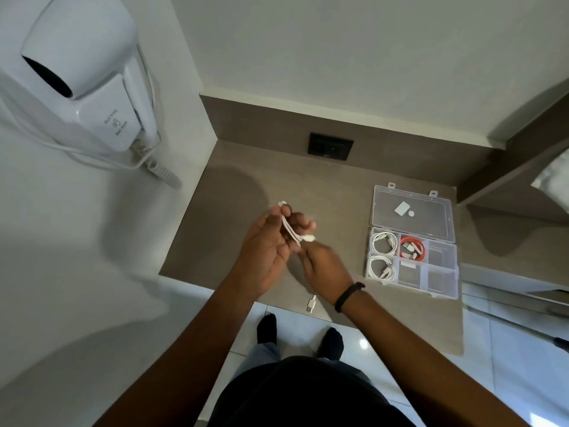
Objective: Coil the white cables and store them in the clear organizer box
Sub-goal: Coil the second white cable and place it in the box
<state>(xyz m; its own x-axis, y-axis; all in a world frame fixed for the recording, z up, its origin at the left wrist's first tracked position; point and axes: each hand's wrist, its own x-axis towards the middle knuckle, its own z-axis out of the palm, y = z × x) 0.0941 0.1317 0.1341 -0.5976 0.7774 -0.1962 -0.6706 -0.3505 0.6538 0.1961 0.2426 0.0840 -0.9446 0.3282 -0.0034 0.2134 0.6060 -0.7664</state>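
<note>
- Head view: left hand [264, 254] grip curled around a folded white cable [291, 229], held above the bench [221, 211].
- Right hand [323, 269] grip pinching the cable's lower end; a plug [311, 302] dangles below.
- Clear box [412, 266] lies open at right, well apart, with two white coils [382, 255] and a red cable [412, 248] inside.

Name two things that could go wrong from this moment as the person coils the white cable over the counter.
1. The free plug dangles below the right hand near the counter edge; it could catch there and tug the loops loose.
2. The white cable is held only by the left hand fingers, untied, so it may spring open on the way to the organizer box, where two compartments already hold white coils.
</note>
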